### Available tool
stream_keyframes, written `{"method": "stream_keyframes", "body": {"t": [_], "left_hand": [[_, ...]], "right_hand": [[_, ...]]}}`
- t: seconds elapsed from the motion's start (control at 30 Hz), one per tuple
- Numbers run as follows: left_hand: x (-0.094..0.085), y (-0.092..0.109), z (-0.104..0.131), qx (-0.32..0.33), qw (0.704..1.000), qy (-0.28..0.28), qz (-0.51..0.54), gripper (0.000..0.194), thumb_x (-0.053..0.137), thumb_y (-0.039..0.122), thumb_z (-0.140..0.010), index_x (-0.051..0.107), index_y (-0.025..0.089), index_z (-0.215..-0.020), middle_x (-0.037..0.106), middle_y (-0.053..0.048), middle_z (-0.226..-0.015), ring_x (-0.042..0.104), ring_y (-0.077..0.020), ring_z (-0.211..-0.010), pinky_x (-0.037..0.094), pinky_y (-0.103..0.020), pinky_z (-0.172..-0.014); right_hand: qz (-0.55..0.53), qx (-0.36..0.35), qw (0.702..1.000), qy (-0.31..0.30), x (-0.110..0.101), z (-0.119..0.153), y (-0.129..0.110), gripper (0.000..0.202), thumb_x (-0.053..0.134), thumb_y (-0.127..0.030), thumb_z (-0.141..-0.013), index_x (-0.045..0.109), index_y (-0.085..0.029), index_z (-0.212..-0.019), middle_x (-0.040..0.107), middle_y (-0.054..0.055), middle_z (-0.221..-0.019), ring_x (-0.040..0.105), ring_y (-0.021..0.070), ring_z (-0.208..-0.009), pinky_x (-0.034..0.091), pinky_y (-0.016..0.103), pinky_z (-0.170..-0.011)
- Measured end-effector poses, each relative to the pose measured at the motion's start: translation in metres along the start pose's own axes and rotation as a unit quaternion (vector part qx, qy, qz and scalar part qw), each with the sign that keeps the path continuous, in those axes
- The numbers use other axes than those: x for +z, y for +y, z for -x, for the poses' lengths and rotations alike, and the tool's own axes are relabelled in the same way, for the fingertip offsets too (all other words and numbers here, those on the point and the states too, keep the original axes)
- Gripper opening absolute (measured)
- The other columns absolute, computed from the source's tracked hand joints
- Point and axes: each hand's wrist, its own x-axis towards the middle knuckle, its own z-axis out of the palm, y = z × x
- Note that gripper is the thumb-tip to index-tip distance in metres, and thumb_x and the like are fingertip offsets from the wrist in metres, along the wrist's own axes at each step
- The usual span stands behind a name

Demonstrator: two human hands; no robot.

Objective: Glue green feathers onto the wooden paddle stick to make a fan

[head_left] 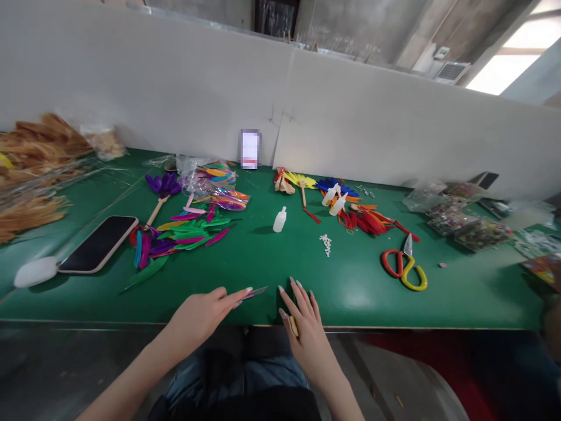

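My left hand (pixel 210 313) is closed, pinching a small knife (pixel 258 292) with a pink handle and a thin grey blade that points right. To its right, my right hand (pixel 307 327) has its fingers stretched out low over the green table. A small tan wooden piece (pixel 293 325) is tucked between its thumb and palm. Beyond both hands stands a white squeeze bottle (pixel 279 220), upright. Small white beads (pixel 326 244) lie scattered to the right of that bottle.
Red-and-yellow-handled scissors (pixel 404 266) lie at right. Coloured feathers (pixel 193 228) and a phone (pixel 100 244) are at left. Two more white bottles (pixel 335 200) stand near red feathers (pixel 370 221). Bags of beads (pixel 451 217) sit far right. The green table (pixel 245 257) ends at a white partition (pixel 350 111).
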Motion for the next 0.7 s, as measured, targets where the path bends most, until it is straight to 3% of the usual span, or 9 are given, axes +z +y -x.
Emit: {"method": "stream_keyframes", "body": {"t": [0.17,0.7], "left_hand": [[0.005,-0.001,-0.007,0.027,0.999,-0.007,-0.044,0.044,0.030,0.022,-0.095,0.045,0.037,-0.134,0.053,-0.001,-0.076,0.049,-0.0092,-0.048,0.035,-0.019,-0.050],[0.000,0.009,-0.020,0.014,0.998,-0.023,-0.056,0.044,0.034,0.023,-0.093,0.044,0.036,-0.134,0.056,-0.002,-0.076,0.055,-0.0114,-0.051,0.036,-0.019,-0.050]], "right_hand": [[0.003,0.006,1.000,0.017,0.009,0.004,0.004,0.049,0.037,-0.026,-0.095,0.029,-0.028,-0.143,0.026,0.005,-0.151,0.024,0.0254,-0.138,0.028,0.054,-0.109],[0.023,0.003,1.000,0.012,0.010,0.004,0.004,0.051,0.037,-0.026,-0.095,0.025,-0.027,-0.145,0.023,0.006,-0.152,0.022,0.0256,-0.139,0.029,0.054,-0.108]]}}
